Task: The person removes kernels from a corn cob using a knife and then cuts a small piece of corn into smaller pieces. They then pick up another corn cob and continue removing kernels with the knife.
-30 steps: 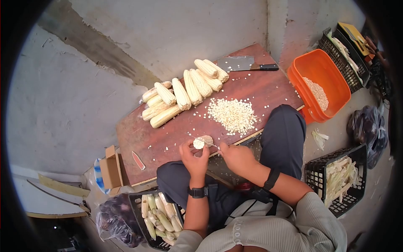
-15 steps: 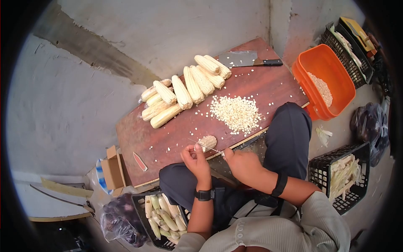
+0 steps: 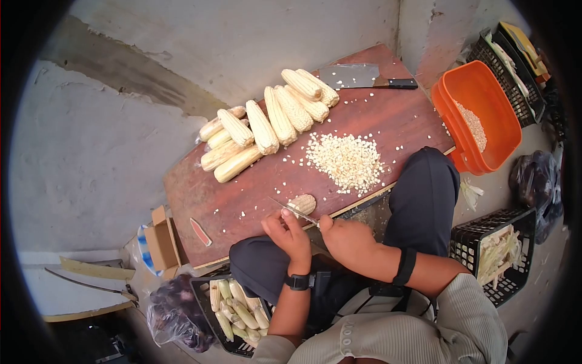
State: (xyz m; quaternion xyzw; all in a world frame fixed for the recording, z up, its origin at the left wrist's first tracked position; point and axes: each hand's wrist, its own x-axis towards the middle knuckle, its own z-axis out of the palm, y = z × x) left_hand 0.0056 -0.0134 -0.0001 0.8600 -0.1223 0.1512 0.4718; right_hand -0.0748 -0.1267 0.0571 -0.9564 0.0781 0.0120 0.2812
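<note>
My right hand (image 3: 348,239) is closed round the handle of a thin knife (image 3: 310,220), whose narrow blade points up and left. At the blade, the thumb tip of my left hand (image 3: 287,233) seems to touch the metal; its other fingers are loosely bent and apart from the thumb. Just behind the blade, a partly stripped corn cob (image 3: 302,205) lies on the red-brown board (image 3: 273,188), near its front edge. A heap of loose corn kernels (image 3: 345,162) is farther right, and several whole husked cobs (image 3: 262,127) lie along the back.
A cleaver (image 3: 357,77) lies at the board's back right, beside an orange bucket (image 3: 448,115) holding kernels. A red-and-white blade-shaped piece (image 3: 200,232) rests at left. Crates with corn (image 3: 209,297) and husks (image 3: 467,242) flank my knees. A cardboard box (image 3: 162,246) stands left.
The view has shifted slightly. The knife blade has turned a little and shows more of its flat. Both hands keep nearly the same places, and the cob still lies behind the blade.
</note>
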